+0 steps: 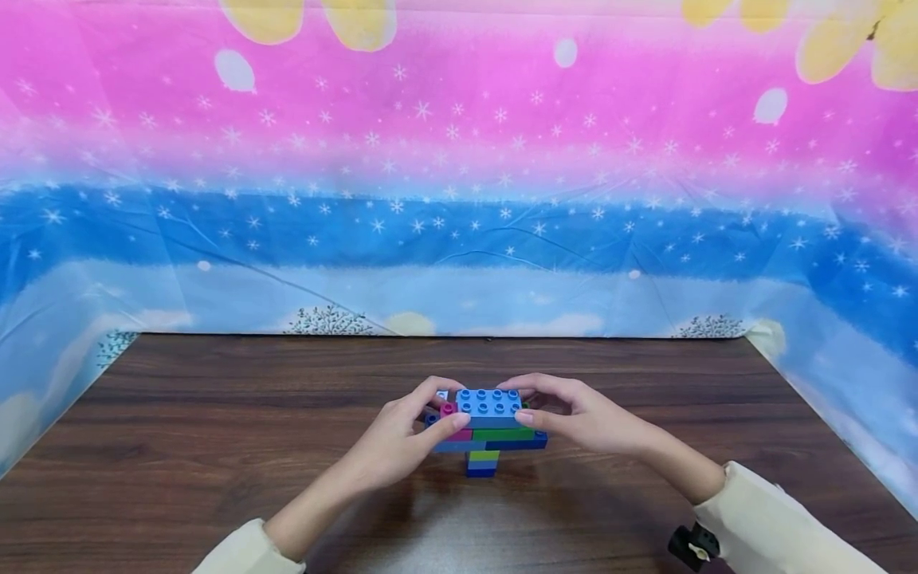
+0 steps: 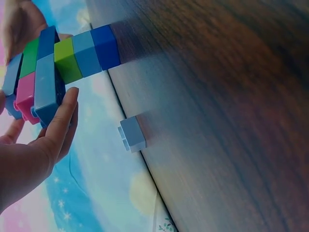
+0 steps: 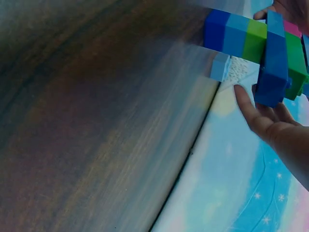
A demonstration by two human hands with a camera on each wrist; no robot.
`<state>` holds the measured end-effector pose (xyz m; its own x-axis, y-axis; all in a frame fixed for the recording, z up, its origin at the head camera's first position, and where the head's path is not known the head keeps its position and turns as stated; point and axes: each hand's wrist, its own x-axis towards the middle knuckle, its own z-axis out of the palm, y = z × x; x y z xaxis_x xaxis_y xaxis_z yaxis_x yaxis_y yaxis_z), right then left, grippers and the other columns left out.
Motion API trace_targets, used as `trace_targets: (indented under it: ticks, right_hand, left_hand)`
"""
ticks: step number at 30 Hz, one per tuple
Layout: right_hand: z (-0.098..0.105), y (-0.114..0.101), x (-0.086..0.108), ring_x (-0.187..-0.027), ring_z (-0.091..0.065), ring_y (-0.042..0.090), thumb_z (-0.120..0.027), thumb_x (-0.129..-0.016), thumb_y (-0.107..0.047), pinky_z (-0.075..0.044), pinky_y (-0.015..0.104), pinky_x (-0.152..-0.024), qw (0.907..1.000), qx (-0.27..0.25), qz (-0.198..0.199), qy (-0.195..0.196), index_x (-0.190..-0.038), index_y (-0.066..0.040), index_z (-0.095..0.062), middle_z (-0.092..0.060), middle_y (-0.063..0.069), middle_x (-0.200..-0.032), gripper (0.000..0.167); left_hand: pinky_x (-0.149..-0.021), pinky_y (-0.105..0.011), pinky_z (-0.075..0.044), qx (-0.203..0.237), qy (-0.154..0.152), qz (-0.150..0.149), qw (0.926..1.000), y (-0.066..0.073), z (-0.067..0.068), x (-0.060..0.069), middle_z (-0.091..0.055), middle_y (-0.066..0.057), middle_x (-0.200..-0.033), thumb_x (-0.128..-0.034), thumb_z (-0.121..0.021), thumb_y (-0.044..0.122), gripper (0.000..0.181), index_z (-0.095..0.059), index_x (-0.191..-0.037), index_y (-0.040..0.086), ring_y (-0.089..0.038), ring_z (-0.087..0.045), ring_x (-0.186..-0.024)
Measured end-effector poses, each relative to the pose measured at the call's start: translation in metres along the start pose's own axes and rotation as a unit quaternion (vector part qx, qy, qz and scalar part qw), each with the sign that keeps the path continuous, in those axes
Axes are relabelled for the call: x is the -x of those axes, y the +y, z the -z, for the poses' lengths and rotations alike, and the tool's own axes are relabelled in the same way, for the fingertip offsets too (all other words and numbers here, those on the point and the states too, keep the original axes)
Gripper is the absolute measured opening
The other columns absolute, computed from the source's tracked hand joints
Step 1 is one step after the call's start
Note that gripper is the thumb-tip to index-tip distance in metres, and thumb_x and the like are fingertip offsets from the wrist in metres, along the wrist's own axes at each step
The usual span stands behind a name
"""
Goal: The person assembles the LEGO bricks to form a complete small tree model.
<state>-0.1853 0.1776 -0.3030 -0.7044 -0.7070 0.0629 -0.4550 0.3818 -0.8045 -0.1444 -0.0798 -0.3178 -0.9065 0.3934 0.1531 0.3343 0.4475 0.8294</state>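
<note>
A stack of toy building bricks stands on the table in front of me. Its narrow column has a dark blue brick (image 1: 480, 472) at the bottom, then light blue, then a lime brick (image 1: 484, 456). Wider layers spread above it, with a green brick (image 1: 504, 435) and a magenta brick (image 2: 26, 96). On top lies a light blue eight-stud brick (image 1: 490, 408). My left hand (image 1: 402, 434) grips its left end, thumb on the near side. My right hand (image 1: 588, 416) pinches the right end. Some fingers of both hands are hidden behind the bricks.
Behind the stack, a loose light blue brick (image 2: 134, 134) sits on the dark wood table (image 1: 215, 446). A patterned cloth backdrop (image 1: 459, 231) rises at the table's far edge. A black device (image 1: 693, 548) hangs by the right sleeve.
</note>
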Motion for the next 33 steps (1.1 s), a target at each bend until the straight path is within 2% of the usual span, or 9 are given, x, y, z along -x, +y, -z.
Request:
trace_targets:
  ticks: [14,26,33]
  right_hand:
    - [0.003,0.003,0.002,-0.101,-0.054,0.021,-0.052,-0.094,-0.018,-0.05,0.035,-0.076,0.9996,-0.02,0.018,0.0,-0.13,-0.015,-0.049,-0.056,0.005,-0.115,0.036]
    - [0.01,0.003,0.003,-0.1,-0.056,0.023,-0.053,-0.094,-0.019,-0.05,0.037,-0.076,0.9994,-0.034,0.003,0.003,-0.13,-0.011,-0.049,-0.057,0.008,-0.116,0.037]
    - [0.012,0.005,0.005,-0.101,-0.055,0.025,-0.053,-0.094,-0.016,-0.05,0.037,-0.076,0.9996,-0.027,0.008,0.007,-0.129,-0.007,-0.05,-0.057,0.01,-0.115,0.036]
  left_hand:
    - [-0.069,-0.029,-0.048,-0.007,0.005,-0.013,0.9999,0.002,-0.002,-0.002,-0.06,-0.005,-0.102,-0.0909,-0.055,0.037,0.032,-0.051,-0.117,0.02,-0.014,-0.057,-0.086]
    - [-0.07,-0.029,-0.049,-0.007,0.01,-0.037,0.9992,0.005,-0.005,-0.01,-0.061,-0.001,-0.1,-0.0905,-0.056,0.035,0.03,-0.053,-0.116,0.019,-0.013,-0.059,-0.086]
    - [-0.068,-0.029,-0.049,-0.005,0.012,-0.045,0.9989,0.004,-0.007,-0.013,-0.063,-0.004,-0.099,-0.0893,-0.059,0.035,0.029,-0.056,-0.113,0.018,-0.015,-0.059,-0.084]
